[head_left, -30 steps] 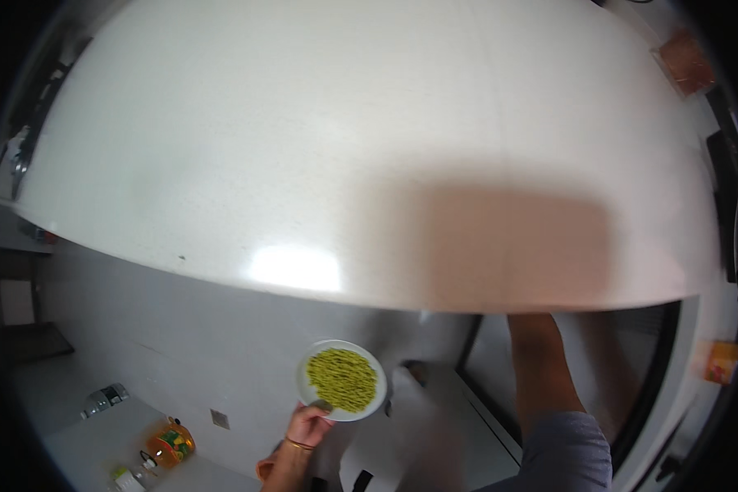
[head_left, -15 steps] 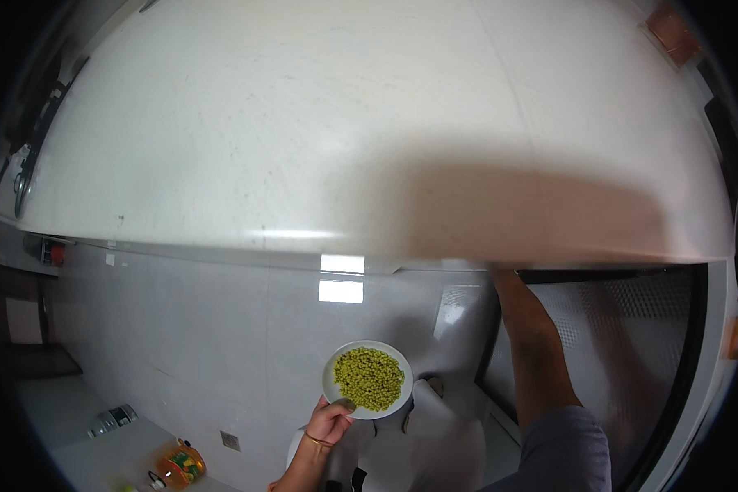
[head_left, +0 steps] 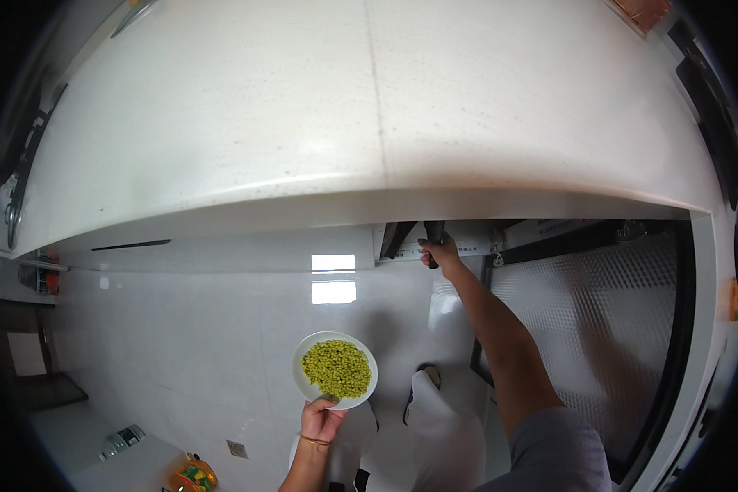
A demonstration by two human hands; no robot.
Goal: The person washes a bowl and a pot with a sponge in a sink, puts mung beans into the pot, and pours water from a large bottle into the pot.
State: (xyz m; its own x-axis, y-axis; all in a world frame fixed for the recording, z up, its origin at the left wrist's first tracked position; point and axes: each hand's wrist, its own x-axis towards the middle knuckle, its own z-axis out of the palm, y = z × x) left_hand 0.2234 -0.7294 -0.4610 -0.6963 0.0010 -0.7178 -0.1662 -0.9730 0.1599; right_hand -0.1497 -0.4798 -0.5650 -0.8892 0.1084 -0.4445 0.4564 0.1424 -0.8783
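My left hand [head_left: 321,420] grips the near rim of a round white plate [head_left: 298,373], thumb on top, holding it level over the floor. Small green, pea-like pieces [head_left: 336,367] lie in a layer on it. My right arm reaches to the low cabinet below the counter edge. There my right hand [head_left: 440,252] is closed round a black handle [head_left: 435,232], like a pan's. What the handle belongs to is hidden under the counter. Another dark, slanted bar [head_left: 397,239] shows just left of that hand.
A white countertop [head_left: 246,98] spans the upper view. The cabinet's dark-framed, textured glass door [head_left: 590,328] stands open at the right. At the lower left are a clear bottle [head_left: 123,441] and a jug of orange liquid [head_left: 193,474]. My legs are below the plate.
My right hand, hidden under the counter before, now shows on the black handle, farther left. The plate has shifted left and slightly up in view. More of the space under the counter shows.
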